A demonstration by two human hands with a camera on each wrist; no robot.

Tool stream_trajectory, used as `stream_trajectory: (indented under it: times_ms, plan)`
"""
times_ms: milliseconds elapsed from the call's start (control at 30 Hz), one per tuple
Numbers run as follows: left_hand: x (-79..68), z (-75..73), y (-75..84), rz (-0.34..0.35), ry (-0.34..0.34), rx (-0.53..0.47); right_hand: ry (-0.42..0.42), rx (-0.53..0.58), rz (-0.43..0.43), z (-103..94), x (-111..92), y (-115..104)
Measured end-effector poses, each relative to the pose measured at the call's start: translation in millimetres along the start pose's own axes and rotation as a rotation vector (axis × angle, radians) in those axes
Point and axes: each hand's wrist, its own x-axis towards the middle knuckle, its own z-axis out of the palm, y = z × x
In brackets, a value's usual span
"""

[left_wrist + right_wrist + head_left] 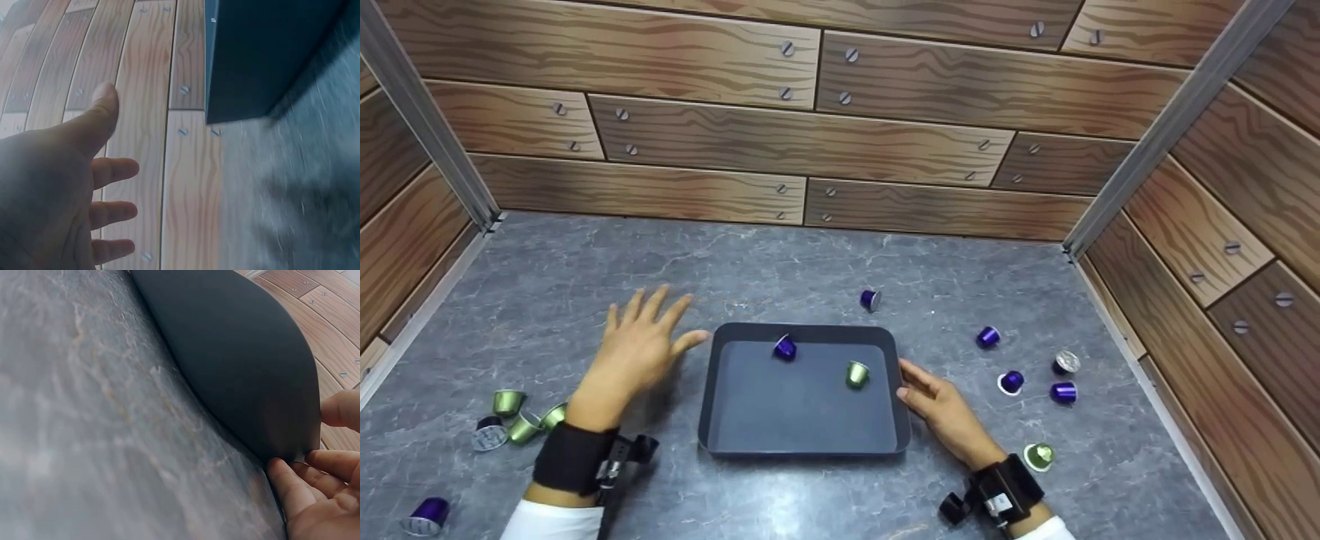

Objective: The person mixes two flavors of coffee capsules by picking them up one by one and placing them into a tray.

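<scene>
A dark grey rectangular tray (pixel 802 442) lies on the grey marbled surface, with a purple coffee capsule (pixel 785 348) and a green coffee capsule (pixel 856 374) inside it. At its right side, my right hand (pixel 949 416) holds the edge, thumb at the rim and fingertips low against the outer wall; the right wrist view shows these fingers (pixel 292 486) at the tray wall (pixel 242 354). My left hand (pixel 634 356) hovers left of the tray with fingers spread and nothing in it. In the left wrist view its thumb (pixel 101 112) stands apart from the tray (pixel 264 62).
Left of the tray lie green capsules (pixel 508 402), a dark capsule (pixel 490 433) and a purple capsule (pixel 429 516). To the right are several purple capsules (pixel 988 337) and a green one (pixel 1039 457). Another purple capsule (pixel 870 300) lies behind the tray. Wood-patterned walls (pixel 697 142) enclose the surface.
</scene>
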Motion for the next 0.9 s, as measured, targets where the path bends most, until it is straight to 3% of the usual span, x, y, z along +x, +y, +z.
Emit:
stream_trajectory:
  times_ms: [400, 600, 900]
  plan:
    - [-8.0, 2.7, -31.0, -0.064, -0.041, -0.037, 0.010, -0.022, 0.008, 0.7, 0, -1]
    - [-11.2, 7.1, -43.3, -0.067, -0.065, -0.034, 0.036, 0.012, 0.009, -4.9, 3, 11]
    - [-17.9, 3.4, -53.0, -0.123, -0.161, -0.046, 0.078, -0.042, 0.001, -8.6, 4, 23]
